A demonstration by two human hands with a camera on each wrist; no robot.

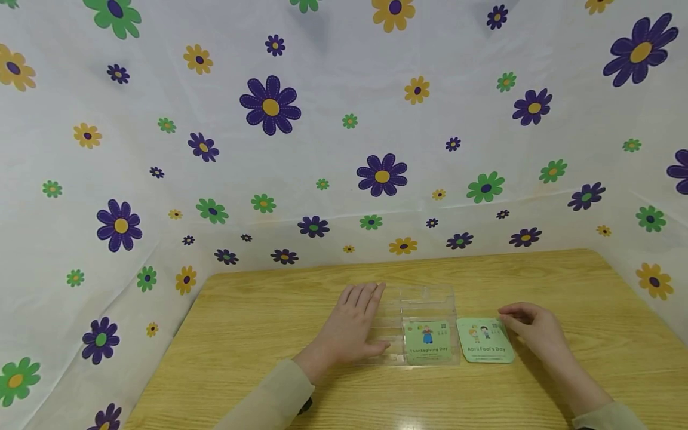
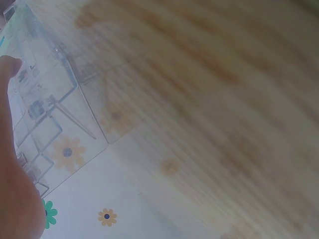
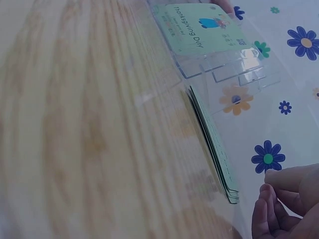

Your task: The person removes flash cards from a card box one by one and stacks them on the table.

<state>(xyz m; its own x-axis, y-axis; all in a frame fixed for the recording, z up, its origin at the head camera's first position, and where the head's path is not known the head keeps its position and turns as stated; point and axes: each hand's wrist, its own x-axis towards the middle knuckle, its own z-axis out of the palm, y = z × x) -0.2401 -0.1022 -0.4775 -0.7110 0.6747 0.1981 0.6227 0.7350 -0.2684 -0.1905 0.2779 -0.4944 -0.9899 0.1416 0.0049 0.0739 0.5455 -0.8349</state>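
Note:
My left hand [image 1: 348, 327] lies with its fingers extended over the left part of a clear plastic compartment tray [image 1: 428, 312]. A green "Thanksgiving Day" card [image 1: 429, 352] sits in the tray's front right compartment. Just right of the tray is a stack of green cards [image 1: 486, 352], topped by "April Fool's Day". The right wrist view shows the stack's layered edges [image 3: 212, 144]. Beside that stack is my right hand [image 1: 540, 334], its fingers loosely bent and thumb near the index finger. A small gap shows between these fingertips and the cards; nothing is visible in them.
Everything stands on a wood-grain table [image 1: 258, 334]. A white flowered cloth [image 1: 333, 149] hangs behind it and along both sides. Light sleeves cover both forearms.

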